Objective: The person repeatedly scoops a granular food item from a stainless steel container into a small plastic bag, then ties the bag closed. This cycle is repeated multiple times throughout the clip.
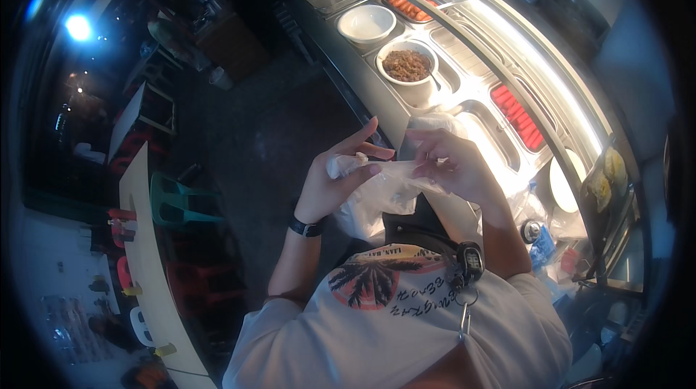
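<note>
Between my two hands a thin, whitish plastic bag (375, 198) hangs in front of my shirt. My left hand (348, 171), with a black-strapped watch at the wrist, has its thumb on the bag and its index finger raised away from it. My right hand (451, 163) pinches the bag's upper edge between thumb and fingers. The bag's top is gathered and stretched across from one hand to the other. Just beyond my right hand, more clear plastic (435, 122) lies at the counter's edge. Whether the bag contains anything cannot be made out.
A lit food counter holds a white bowl of chopped brown food (406, 65) with a spoon, a plain white bowl (367, 23), red sticks (516, 117) and sausages (410, 4) in trays. A curved metal rail (489, 62) crosses it. Left are a long table (157, 269) and a green stool (174, 198).
</note>
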`<state>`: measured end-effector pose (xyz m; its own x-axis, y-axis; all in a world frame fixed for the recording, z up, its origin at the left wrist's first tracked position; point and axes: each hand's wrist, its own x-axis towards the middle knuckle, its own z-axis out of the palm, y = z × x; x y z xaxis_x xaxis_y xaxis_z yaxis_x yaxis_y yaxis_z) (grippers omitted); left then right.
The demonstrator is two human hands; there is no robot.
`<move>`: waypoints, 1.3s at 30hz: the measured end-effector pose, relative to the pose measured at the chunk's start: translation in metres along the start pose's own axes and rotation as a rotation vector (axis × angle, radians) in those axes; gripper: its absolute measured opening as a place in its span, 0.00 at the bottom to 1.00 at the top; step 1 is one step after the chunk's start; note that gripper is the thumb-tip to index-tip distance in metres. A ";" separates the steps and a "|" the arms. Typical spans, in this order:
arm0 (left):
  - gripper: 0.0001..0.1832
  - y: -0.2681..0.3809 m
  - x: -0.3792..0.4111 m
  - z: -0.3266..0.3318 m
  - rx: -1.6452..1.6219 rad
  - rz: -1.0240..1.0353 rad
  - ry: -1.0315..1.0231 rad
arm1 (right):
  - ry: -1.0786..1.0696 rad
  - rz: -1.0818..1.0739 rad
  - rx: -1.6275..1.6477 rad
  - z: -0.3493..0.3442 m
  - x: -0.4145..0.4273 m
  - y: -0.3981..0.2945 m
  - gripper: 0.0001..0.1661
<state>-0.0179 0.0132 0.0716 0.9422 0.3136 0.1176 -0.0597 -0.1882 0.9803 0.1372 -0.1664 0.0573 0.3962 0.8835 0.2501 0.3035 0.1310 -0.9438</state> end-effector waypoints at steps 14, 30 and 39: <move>0.24 -0.018 0.012 0.032 -0.218 -0.056 0.194 | 0.128 -0.015 0.026 0.004 -0.015 0.008 0.18; 0.10 -0.020 0.014 0.046 -0.096 0.052 0.222 | 0.065 -0.038 0.000 0.007 -0.011 0.007 0.16; 0.26 -0.046 0.022 0.058 -0.240 -0.122 0.092 | -0.057 -0.061 0.931 0.006 -0.032 0.050 0.14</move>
<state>0.0247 -0.0248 0.0200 0.9138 0.4061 -0.0008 -0.0342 0.0788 0.9963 0.1349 -0.1853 0.0013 0.3521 0.8806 0.3171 -0.5038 0.4639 -0.7287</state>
